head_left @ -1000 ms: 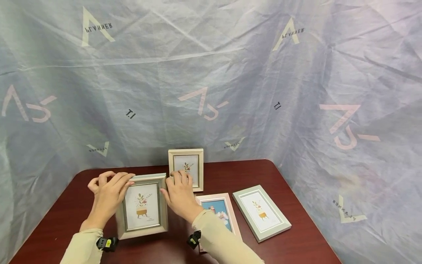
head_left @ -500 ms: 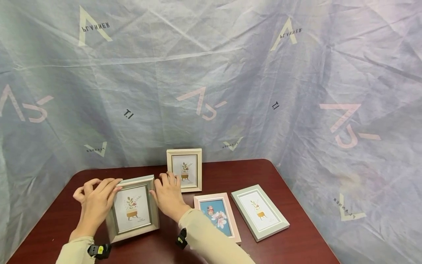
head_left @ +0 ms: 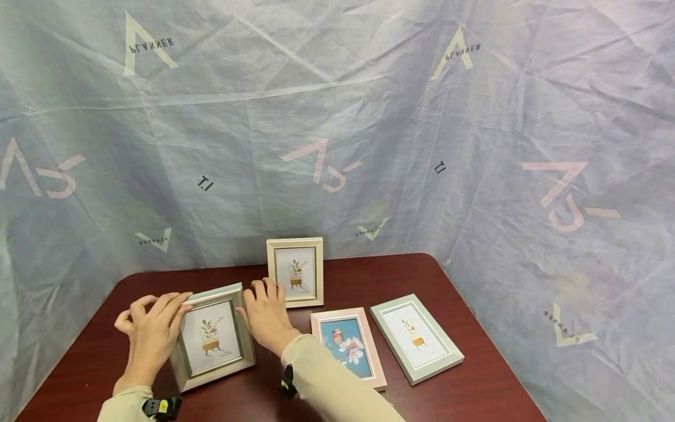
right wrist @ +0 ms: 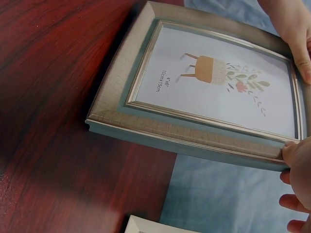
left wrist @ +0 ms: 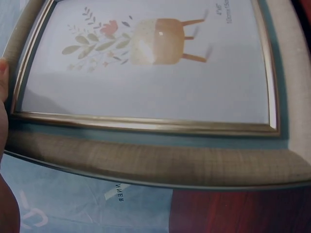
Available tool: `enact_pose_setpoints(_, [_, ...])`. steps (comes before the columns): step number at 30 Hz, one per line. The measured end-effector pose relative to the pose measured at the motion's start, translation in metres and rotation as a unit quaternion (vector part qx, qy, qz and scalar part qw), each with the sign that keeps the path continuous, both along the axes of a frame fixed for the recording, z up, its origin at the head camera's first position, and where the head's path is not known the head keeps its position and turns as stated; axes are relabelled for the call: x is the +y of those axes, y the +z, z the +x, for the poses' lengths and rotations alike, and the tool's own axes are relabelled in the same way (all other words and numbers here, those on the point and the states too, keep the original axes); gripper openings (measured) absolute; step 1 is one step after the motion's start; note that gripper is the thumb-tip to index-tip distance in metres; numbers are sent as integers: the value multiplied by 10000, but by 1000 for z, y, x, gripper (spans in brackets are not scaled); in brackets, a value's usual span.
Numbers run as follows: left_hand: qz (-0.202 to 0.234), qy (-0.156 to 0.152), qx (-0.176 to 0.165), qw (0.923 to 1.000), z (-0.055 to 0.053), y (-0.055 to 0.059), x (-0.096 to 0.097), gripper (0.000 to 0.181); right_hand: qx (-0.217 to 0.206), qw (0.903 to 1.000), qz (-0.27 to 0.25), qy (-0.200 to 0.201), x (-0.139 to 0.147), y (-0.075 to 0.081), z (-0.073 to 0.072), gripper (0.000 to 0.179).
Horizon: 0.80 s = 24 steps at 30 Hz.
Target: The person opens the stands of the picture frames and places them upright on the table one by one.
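Observation:
A silver-gold picture frame (head_left: 248,346) with a potted-plant print stands tilted at the left of the table, its face toward me. My left hand (head_left: 153,337) holds its upper left corner, fingers over the top edge and thumb on the front. At the upper right side, my right hand (head_left: 267,313) grips the edge; in the right wrist view its thumb (right wrist: 290,151) lies on the front border. The left wrist view is mostly filled by the frame's face and its lower-shown border (left wrist: 146,158). The back of the frame is hidden.
Behind the right hand a cream picture frame (head_left: 319,272) stands upright near the backdrop (head_left: 395,146). A pink frame (head_left: 375,357) with a blossom picture lies partly under the right sleeve (head_left: 332,375). Right of it lies a pale green frame (head_left: 445,340). All are on the dark red table (head_left: 485,381).
Both hands have shifted left with the silver-gold frame, which leans more to one side than a second ago. In the last half second they barely move. The other frames stay put.

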<state>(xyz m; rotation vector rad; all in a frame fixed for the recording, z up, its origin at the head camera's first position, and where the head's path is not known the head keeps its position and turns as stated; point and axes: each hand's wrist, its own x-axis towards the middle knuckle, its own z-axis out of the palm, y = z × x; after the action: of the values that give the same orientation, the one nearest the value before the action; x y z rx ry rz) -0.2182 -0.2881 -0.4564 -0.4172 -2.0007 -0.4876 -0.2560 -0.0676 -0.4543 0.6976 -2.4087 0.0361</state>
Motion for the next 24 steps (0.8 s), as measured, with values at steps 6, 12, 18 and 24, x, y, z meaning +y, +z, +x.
enact_pose_setpoints(6, [72, 113, -95, 9999, 1, -5, -2, 56, 10, 10000, 3, 7, -3, -2, -1, 26])
enact_pose_setpoints(12, [146, 130, -156, 9997, 0, -6, -4, 57, -112, 9999, 43, 25, -6, -2, -4, 26])
enact_pose_setpoints(18, [251, 120, -211, 9994, -5, -9, -5, 55, -198, 9998, 4, 2, -8, -2, -6, 25])
enact_pose_setpoints(24, [356, 90, -160, 9992, -7, -10, -4, 54, -410, 9991, -1, -56, -9, 0, -7, 25])
